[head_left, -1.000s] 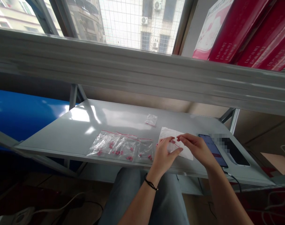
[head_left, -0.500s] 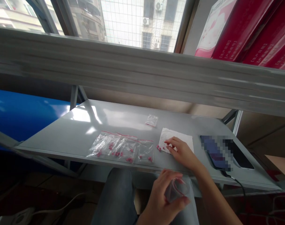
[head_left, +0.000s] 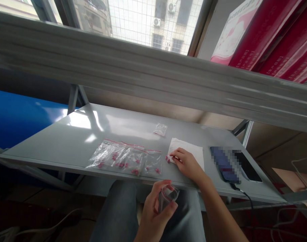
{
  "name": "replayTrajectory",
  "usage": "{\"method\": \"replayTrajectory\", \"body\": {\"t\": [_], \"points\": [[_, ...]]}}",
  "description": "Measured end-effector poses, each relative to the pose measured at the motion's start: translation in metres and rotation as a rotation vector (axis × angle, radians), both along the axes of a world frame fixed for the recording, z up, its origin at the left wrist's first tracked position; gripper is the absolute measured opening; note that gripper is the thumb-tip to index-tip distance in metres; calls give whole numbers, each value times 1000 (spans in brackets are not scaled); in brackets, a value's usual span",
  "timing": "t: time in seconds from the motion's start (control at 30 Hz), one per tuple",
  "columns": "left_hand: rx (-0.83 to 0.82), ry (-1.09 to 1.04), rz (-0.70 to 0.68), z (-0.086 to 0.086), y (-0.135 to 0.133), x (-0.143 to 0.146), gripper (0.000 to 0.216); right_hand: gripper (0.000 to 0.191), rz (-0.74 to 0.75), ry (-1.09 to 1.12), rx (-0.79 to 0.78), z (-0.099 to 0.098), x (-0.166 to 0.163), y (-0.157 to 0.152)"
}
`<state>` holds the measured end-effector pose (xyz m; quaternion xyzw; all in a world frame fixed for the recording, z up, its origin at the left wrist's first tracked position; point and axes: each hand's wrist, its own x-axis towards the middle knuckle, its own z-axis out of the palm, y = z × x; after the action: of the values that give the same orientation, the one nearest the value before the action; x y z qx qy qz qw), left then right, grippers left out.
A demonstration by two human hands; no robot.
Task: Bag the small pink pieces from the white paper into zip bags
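My left hand (head_left: 156, 210) holds a clear plastic zip bag (head_left: 169, 194) above my lap, its mouth rounded open and facing up. Over on the table, my right hand (head_left: 187, 163) rests at the edge of a white paper sheet (head_left: 177, 144), fingers bent and drawn together. Small pink beads (head_left: 167, 159) lie right by those fingertips; what sits between them is too small to make out. To the left, several clear zip bags (head_left: 128, 158) with red seal lines overlap, pink pieces inside. A separate zip bag (head_left: 152, 163) with a few pink pieces lies nearest the sheet.
Another small clear bag (head_left: 160, 129) lies farther back on the grey table (head_left: 67, 144). Two phones (head_left: 226, 164) (head_left: 248, 166) are at the right, one with a cable (head_left: 244, 193). A thick shelf beam (head_left: 143, 74) crosses above, with red boxes (head_left: 264, 37) on it.
My left hand and its bag have shifted left in view, and the bag's mouth faces up more. My right hand's fingers have moved slightly closer to the pink beads. The view has shifted a little.
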<state>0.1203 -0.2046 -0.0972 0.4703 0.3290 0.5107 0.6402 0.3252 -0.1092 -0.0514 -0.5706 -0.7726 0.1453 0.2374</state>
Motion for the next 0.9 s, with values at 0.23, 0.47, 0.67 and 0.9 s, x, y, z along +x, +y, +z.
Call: {"method": "replayTrajectory", "body": {"t": [0.23, 0.47, 0.67, 0.9], "points": [[-18, -86, 11, -7, 5, -4, 47, 19, 109, -24, -52, 9, -4, 2], [-302, -494, -57, 18, 1, -9, 57, 17, 94, 5, -43, 5, -5, 4], [-393, -620, -120, 31, 8, -6, 52, 16, 126, 299, 26, 58, -10, -19], [-231, -449, -192, 37, 13, -5, 44, 23, 480, 306, -239, 106, -38, -53]]}}
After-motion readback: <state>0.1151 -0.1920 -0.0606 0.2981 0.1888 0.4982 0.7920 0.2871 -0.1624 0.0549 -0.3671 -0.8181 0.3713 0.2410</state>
